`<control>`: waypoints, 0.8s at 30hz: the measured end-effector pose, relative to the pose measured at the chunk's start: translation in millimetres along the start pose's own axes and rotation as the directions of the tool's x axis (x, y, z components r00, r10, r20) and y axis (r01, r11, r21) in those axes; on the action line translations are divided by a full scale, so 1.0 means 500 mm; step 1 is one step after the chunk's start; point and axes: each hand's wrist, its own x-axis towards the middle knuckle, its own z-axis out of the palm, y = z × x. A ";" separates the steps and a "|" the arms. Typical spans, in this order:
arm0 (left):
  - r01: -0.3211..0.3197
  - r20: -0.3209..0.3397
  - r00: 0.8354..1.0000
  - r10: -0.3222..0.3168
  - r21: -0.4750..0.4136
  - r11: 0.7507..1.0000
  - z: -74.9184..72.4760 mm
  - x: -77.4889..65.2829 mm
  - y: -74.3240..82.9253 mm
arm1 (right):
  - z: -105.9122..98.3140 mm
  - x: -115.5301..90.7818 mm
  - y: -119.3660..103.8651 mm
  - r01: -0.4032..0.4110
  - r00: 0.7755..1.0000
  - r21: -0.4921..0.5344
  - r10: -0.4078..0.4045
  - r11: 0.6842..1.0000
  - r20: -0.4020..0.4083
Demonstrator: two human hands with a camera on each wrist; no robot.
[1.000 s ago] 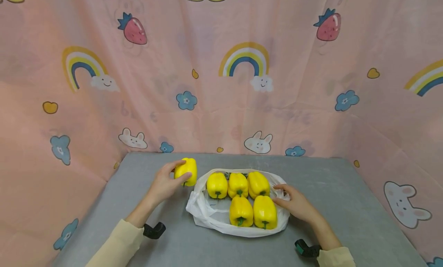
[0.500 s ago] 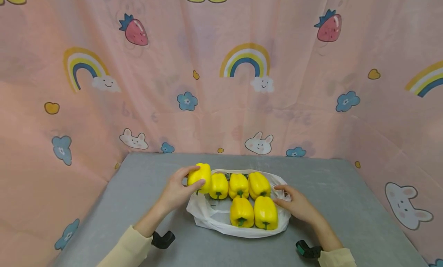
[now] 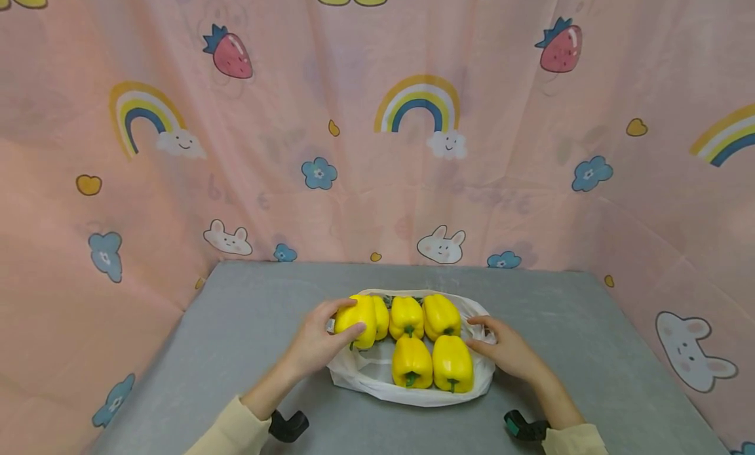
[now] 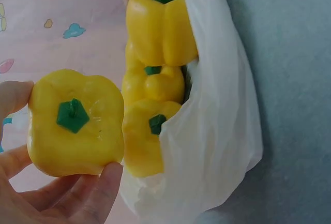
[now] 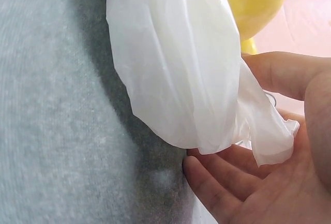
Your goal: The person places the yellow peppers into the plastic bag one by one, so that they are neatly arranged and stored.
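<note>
My left hand (image 3: 315, 343) grips a yellow bell pepper (image 3: 356, 324) between thumb and fingers, over the left side of a white plastic bag (image 3: 356, 374). The left wrist view shows the green stem of this pepper (image 4: 46, 136) facing the camera. Several more yellow bell peppers (image 3: 411, 364) lie inside the open bag, and the held one partly hides one in the back row. At the bag's right side, my right hand (image 3: 510, 350) holds the rim. In the right wrist view the thumb (image 5: 279, 74) lies along the bag's edge, with fingers (image 5: 212, 182) beneath the plastic.
The bag rests on a grey tabletop (image 3: 283, 284). A pink patterned curtain (image 3: 377, 199) hangs behind the table and along both sides. Black devices are strapped to the left wrist (image 3: 289, 427) and the right wrist (image 3: 525, 427).
My left hand has carried the bell pepper right and down, from beside the bag to over its left part. The right hand stays at the bag's right rim.
</note>
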 end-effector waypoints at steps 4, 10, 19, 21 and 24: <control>0.001 0.025 1.000 -0.001 -0.009 1.000 0.012 -0.006 -0.003 | 0.000 0.000 0.000 -0.004 1.000 0.000 0.004 1.000 0.000; 0.020 0.070 0.997 -0.020 0.000 1.000 0.023 -0.013 -0.006 | 0.000 0.000 0.000 -0.006 1.000 0.006 0.006 1.000 0.000; 0.047 0.098 0.994 -0.045 -0.011 0.999 0.030 -0.025 -0.006 | -0.001 -0.002 -0.004 -0.006 1.000 0.006 0.006 1.000 0.003; 0.058 0.109 0.992 -0.056 -0.009 0.998 0.032 -0.029 -0.005 | -0.001 -0.002 -0.005 -0.009 1.000 0.008 0.008 1.000 0.005; 0.076 0.132 0.988 -0.074 -0.008 0.997 0.036 -0.033 -0.005 | -0.001 -0.002 -0.005 -0.011 1.000 0.011 0.011 1.000 0.008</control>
